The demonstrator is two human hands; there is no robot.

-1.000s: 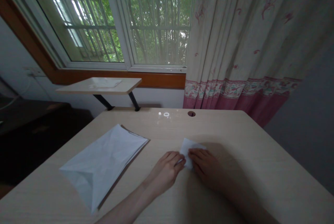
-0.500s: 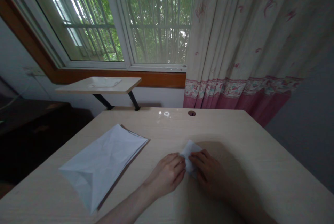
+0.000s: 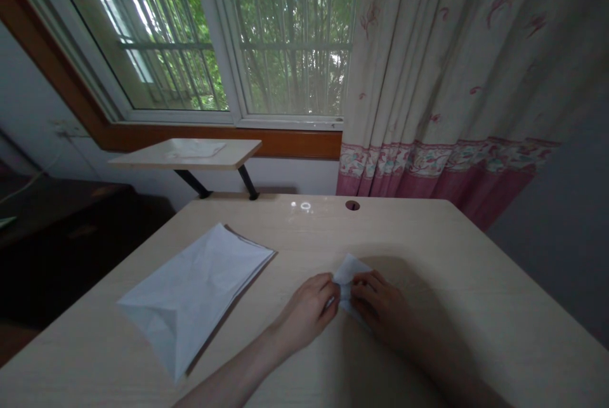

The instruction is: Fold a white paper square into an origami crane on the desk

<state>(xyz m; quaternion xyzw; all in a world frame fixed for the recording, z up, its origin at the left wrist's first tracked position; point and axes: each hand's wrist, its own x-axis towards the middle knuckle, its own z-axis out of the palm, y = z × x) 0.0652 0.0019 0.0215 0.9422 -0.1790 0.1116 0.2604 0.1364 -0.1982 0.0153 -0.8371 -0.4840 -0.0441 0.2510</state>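
A small folded piece of white paper rests on the light wooden table near the middle. My left hand pinches its left edge with curled fingers. My right hand pinches the paper from the right, fingertips almost meeting those of the left hand. Much of the paper is hidden under the fingers; only its far corner sticks out.
A stack of white sheets with a creased, folded near corner lies on the table's left part. A round cable hole sits at the far edge. A small raised shelf, a window and a patterned curtain stand behind.
Both hands have drawn closer together on the small paper, which now looks more folded up and smaller. The camera view has shifted slightly.
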